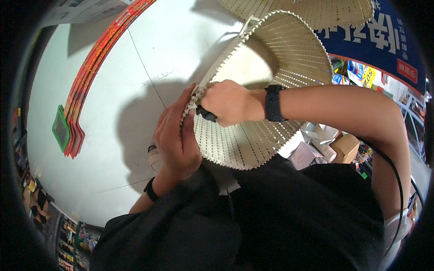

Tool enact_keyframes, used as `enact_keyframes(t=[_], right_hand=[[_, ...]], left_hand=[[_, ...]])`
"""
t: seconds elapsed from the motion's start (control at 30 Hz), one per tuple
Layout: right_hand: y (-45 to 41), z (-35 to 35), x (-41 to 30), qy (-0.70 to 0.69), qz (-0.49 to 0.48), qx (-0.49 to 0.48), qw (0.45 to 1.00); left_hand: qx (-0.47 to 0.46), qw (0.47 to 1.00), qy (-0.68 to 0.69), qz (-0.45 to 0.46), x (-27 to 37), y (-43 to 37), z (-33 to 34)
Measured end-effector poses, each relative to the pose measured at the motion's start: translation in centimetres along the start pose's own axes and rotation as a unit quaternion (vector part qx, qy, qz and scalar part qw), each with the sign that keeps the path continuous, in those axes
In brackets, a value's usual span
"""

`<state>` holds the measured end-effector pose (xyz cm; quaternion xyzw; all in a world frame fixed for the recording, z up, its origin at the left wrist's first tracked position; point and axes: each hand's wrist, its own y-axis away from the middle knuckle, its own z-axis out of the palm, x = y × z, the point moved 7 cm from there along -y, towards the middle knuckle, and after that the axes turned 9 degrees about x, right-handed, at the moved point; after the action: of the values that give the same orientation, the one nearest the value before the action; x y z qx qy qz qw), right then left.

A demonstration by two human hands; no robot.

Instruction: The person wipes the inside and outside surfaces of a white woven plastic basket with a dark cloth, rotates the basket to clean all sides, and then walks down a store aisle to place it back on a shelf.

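A cream perforated plastic sheet or basket wall, with a beaded edge, is bent into an open round shape before me. My left hand grips its straight seam edge from the outside, thumb on the inner side. My right hand, with a black band at the wrist, reaches inside and has its fingers against the same seam. A small black thing shows beneath the right fingers; what it is, I cannot tell. The right fingertips are hidden behind the hand and the edge.
A similar perforated piece is at the top. Red folded paper decorations hang or lie on the white surface at left. A dark blue printed banner is at the upper right, with cardboard boxes below. Stocked shelves stand at lower left.
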<state>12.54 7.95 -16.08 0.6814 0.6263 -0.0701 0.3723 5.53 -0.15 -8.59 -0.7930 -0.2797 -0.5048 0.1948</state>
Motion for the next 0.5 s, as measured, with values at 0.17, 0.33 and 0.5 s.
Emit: enact_keyframes(t=[0.17,0.33,0.5], right_hand=[[0.5,3.9,1.5,-0.043,0.005,-0.106,0.993],[0.9,2.8,1.2,0.007,-0.016,-0.118,0.993],[1.6,1.4,1.7,0.123,0.005,-0.202,0.972]], left_hand=[[0.009,1.000,-0.007,0.007,0.1,0.1,0.0],[-0.001,1.000,-0.024,-0.002,0.1,0.4,-0.3],[-0.004,1.000,-0.022,-0.008,-0.3,0.3,0.0]])
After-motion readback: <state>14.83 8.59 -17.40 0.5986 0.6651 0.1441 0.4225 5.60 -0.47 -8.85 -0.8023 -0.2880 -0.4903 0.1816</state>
